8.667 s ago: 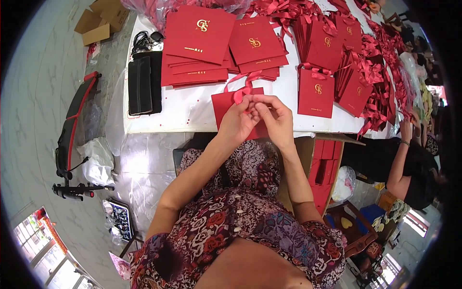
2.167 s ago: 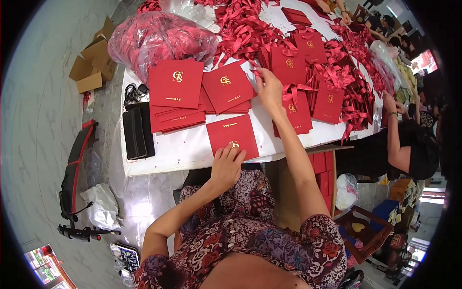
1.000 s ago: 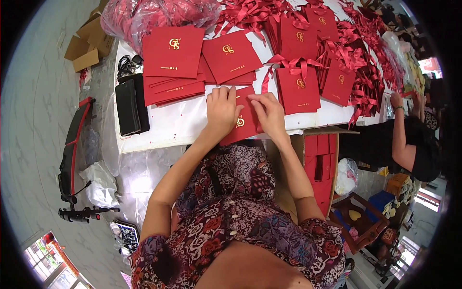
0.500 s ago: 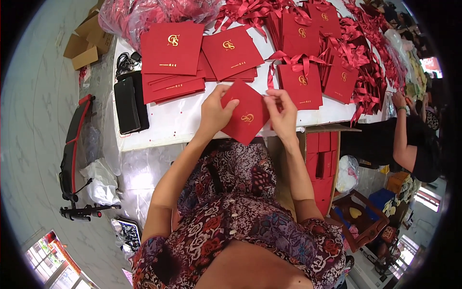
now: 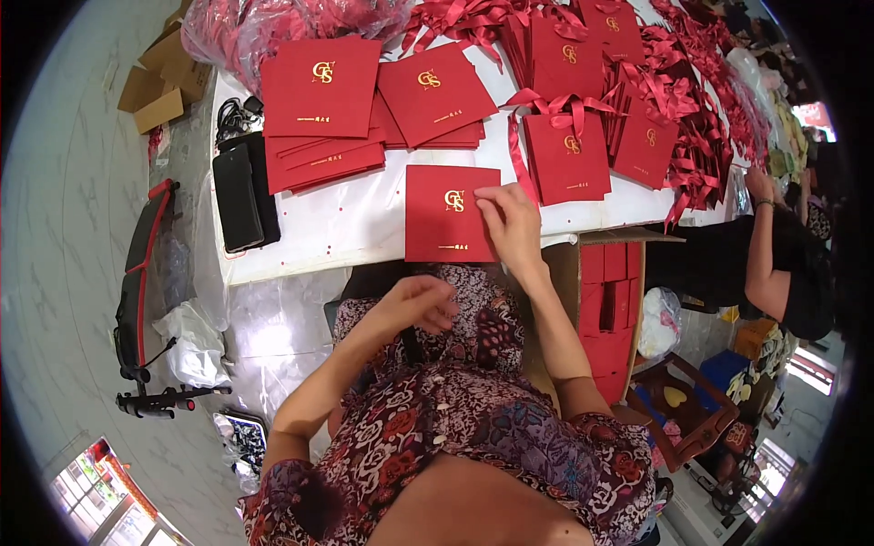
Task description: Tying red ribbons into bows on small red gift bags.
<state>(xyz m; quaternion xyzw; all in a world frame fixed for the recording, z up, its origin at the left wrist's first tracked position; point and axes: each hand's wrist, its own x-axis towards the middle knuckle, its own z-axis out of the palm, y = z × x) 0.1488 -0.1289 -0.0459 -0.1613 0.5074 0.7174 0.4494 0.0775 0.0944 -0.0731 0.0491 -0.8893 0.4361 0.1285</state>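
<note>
At the table's [image 5: 364, 227] near edge, the right hand [image 5: 513, 225] seemingly steadies the red bag [image 5: 448, 227], grip unclear; the left hand [image 5: 416, 306] hangs released

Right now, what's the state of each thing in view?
Flat red square paper piece: on the white table, gold emblem up.
Bare right hand: on the piece's right side.
Bare left hand: apart, loosely curled, nothing visible inside.
Black rectangular phone: face up, screen dark.
Brown cardboard box left of the table: open.
Clear plastic bag: bulging.
</note>
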